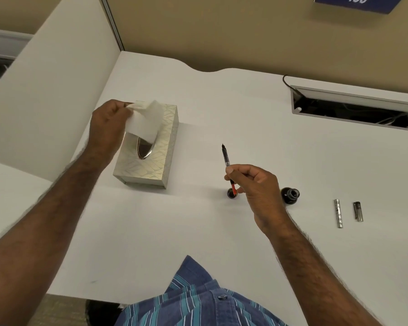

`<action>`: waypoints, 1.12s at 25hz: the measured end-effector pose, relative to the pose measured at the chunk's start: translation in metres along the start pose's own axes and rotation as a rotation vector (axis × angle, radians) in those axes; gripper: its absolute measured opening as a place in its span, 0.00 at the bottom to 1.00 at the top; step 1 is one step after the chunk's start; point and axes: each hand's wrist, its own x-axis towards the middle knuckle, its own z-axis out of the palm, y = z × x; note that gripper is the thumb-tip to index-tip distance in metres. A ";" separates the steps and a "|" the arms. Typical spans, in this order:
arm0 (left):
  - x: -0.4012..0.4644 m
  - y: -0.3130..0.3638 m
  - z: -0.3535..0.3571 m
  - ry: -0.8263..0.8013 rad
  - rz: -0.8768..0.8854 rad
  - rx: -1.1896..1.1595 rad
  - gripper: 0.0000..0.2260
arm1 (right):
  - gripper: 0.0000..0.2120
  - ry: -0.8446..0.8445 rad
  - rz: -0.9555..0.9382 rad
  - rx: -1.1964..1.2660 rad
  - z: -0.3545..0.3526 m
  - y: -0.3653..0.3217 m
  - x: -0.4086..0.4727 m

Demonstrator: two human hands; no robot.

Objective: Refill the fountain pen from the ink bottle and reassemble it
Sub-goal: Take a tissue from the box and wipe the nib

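My right hand (254, 187) holds the bare fountain pen section (226, 158) with its converter, nib pointing up and away, red end down by my fingers. The open ink bottle (290, 195) stands on the white desk just right of that hand. Its black cap (232, 193) lies under the pen's lower end. Two silver pen parts, the barrel (338, 212) and the cap (357, 211), lie further right. My left hand (107, 128) pinches a white tissue (144, 121) rising from the slot of the tissue box (149, 156).
A white partition wall (52, 90) stands close to the left of the tissue box. An open cable tray (353, 109) is set into the desk at the back right. My striped shirt (198, 300) fills the lower edge.
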 end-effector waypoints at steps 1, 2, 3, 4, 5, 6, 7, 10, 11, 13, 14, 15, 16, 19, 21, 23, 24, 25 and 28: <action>-0.003 0.010 0.000 -0.007 -0.078 -0.115 0.07 | 0.03 0.002 -0.004 0.004 -0.001 -0.001 -0.001; -0.008 0.018 0.001 -0.026 -0.139 -0.218 0.09 | 0.03 0.002 -0.009 0.009 -0.001 -0.002 -0.002; -0.014 0.025 0.003 -0.056 -0.183 -0.310 0.12 | 0.03 0.000 -0.015 0.013 -0.002 -0.003 -0.003; -0.021 0.030 0.007 -0.094 -0.209 -0.383 0.13 | 0.03 -0.005 -0.024 0.014 -0.003 -0.003 -0.004; -0.029 0.033 0.012 -0.134 -0.226 -0.437 0.12 | 0.03 -0.011 -0.034 0.017 -0.004 -0.005 -0.006; -0.037 0.035 0.017 -0.171 -0.242 -0.479 0.10 | 0.03 -0.017 -0.044 0.025 -0.005 -0.006 -0.008; -0.045 0.037 0.024 -0.202 -0.263 -0.518 0.08 | 0.03 -0.021 -0.055 0.037 -0.007 -0.007 -0.011; -0.069 0.040 0.048 -0.259 -0.336 -0.622 0.05 | 0.04 -0.009 -0.084 0.066 -0.018 -0.011 -0.020; -0.078 0.041 0.057 -0.271 -0.360 -0.655 0.08 | 0.04 -0.002 -0.095 0.068 -0.022 -0.012 -0.022; -0.097 0.044 0.077 -0.293 -0.410 -0.705 0.15 | 0.04 0.007 -0.112 0.074 -0.032 -0.015 -0.028; -0.107 0.045 0.087 -0.311 -0.429 -0.721 0.16 | 0.05 0.013 -0.113 0.079 -0.037 -0.016 -0.031; -0.117 0.046 0.097 -0.330 -0.444 -0.735 0.17 | 0.06 0.020 -0.111 0.081 -0.043 -0.017 -0.034; -0.128 0.048 0.107 -0.349 -0.454 -0.754 0.17 | 0.06 0.026 -0.108 0.080 -0.049 -0.019 -0.037; -0.156 0.054 0.136 -0.398 -0.466 -0.796 0.18 | 0.05 0.045 -0.097 0.063 -0.068 -0.022 -0.044; -0.171 0.059 0.152 -0.432 -0.473 -0.821 0.18 | 0.05 0.064 -0.087 0.067 -0.082 -0.022 -0.047; -0.182 0.066 0.166 -0.445 -0.479 -0.840 0.17 | 0.05 0.064 -0.089 0.073 -0.096 -0.023 -0.049; -0.187 0.069 0.173 -0.449 -0.482 -0.850 0.17 | 0.05 0.060 -0.097 0.078 -0.103 -0.023 -0.051; -0.192 0.073 0.180 -0.456 -0.489 -0.865 0.16 | 0.05 0.059 -0.106 0.083 -0.110 -0.023 -0.052; -0.206 0.084 0.196 -0.471 -0.529 -0.908 0.10 | 0.05 0.071 -0.116 0.094 -0.130 -0.023 -0.055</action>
